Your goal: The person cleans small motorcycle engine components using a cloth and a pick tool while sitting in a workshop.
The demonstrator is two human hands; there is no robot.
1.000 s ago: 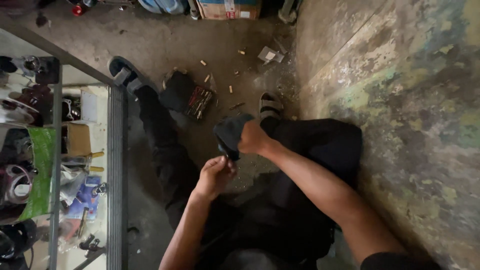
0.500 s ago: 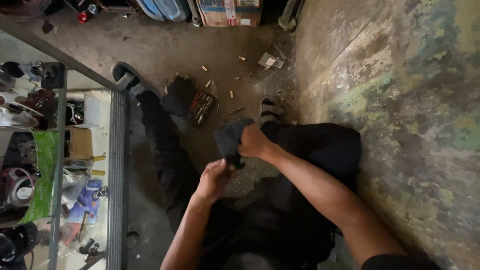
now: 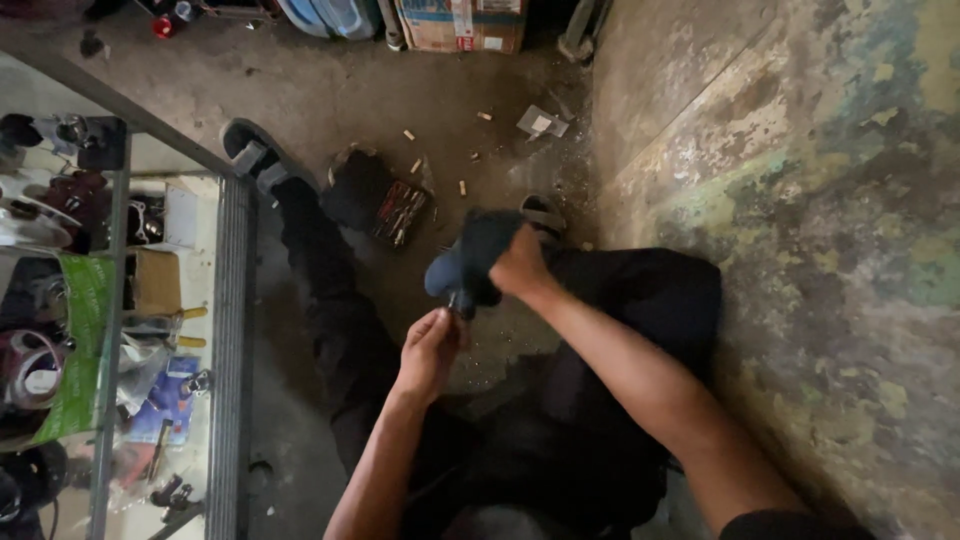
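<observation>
I sit on a dirty concrete floor with my legs in black trousers stretched out. My right hand (image 3: 518,266) grips a dark blue, rounded object (image 3: 470,262) held above my lap. Just below it, my left hand (image 3: 432,345) is closed, its fingertips pinching a small dark part (image 3: 458,302) at the underside of that object. What the small part is cannot be made out.
An open black case of small tools (image 3: 385,205) lies on the floor by my left leg. A glass-fronted cabinet (image 3: 120,330) full of oddments stands at the left. A stained wall (image 3: 800,200) rises at the right. A cardboard box (image 3: 462,22) and scattered scraps lie farther off.
Both hands have stayed together on the dark blue object; the view has shifted slightly, so the hands sit a little lower and nearer in the frame.
</observation>
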